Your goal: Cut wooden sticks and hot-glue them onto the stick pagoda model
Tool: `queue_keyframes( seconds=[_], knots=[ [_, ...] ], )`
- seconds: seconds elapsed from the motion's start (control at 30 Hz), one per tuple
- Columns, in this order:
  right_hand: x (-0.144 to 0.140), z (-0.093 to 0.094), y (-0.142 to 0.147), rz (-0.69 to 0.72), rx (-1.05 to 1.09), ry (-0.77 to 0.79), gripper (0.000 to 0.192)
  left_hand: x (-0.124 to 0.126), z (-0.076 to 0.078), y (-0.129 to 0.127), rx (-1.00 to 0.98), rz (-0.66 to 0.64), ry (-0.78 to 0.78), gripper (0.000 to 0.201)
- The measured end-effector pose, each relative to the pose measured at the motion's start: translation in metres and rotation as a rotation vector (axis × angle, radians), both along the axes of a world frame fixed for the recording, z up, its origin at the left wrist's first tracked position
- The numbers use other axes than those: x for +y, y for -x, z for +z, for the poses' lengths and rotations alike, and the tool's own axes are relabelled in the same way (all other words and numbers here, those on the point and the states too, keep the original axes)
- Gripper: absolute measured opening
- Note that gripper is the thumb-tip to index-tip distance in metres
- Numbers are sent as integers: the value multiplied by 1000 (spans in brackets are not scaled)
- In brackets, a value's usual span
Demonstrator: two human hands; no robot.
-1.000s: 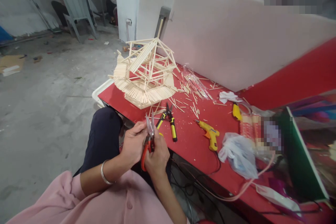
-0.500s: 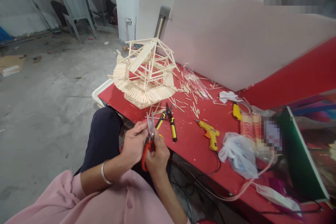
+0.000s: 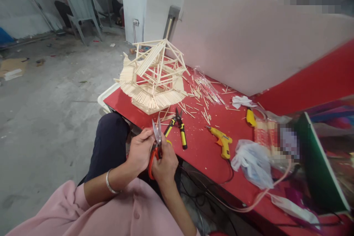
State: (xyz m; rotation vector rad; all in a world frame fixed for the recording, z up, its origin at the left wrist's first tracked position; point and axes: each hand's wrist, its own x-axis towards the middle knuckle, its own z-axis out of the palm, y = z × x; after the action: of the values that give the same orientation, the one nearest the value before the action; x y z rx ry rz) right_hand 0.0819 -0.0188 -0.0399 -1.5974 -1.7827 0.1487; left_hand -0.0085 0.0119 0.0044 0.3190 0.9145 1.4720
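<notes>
Just in front of the stick model (image 3: 155, 81), off the near edge of the red table (image 3: 204, 147), the right hand (image 3: 165, 162) grips orange-handled snips (image 3: 155, 143), blades parted. The left hand (image 3: 141, 149) pinches something at the blades, too small to identify. Trimming appears underway; next calls for a steady squeeze.

Bare surface (image 3: 199, 151) lay open between the pliers (image 3: 178, 127) and glue gun (image 3: 221, 142); farther back, scattered sticks (image 3: 203, 112) and the stick model (image 3: 153, 77) blocked passage.

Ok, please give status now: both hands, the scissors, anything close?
Right hand grips red-handled scissors, blades up. Left hand at blades. Yellow-handled pliers just beyond, on red table.
</notes>
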Motion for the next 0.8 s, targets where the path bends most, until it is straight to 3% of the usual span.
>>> queue_keyframes(
  seconds=[0.3, 0.4, 0.5, 0.67, 0.73, 0.8],
  knots=[
    [-1, -12, -5, 52, 62, -117, 44, -2, -1, -4, -43, -2, 95, 29],
    [-2, -9, -5, 59, 70, -91, 41, -2, 2, -3, -68, -15, 114, 32],
    [-1, 7, -20, -71, -75, 9, 41, 0, 5, 4, -59, -37, 90, 33],
    [5, 42, -80, -559, -429, 391, 58, 6, 12, 17, 8, -95, 65, 29],
    [8, 44, -102, -586, -511, 515, 55, 9, 16, 18, 19, -111, 47, 27],
    [9, 41, -116, -512, -547, 566, 54, 12, 20, 19, 25, -121, 16, 24]
  ],
)
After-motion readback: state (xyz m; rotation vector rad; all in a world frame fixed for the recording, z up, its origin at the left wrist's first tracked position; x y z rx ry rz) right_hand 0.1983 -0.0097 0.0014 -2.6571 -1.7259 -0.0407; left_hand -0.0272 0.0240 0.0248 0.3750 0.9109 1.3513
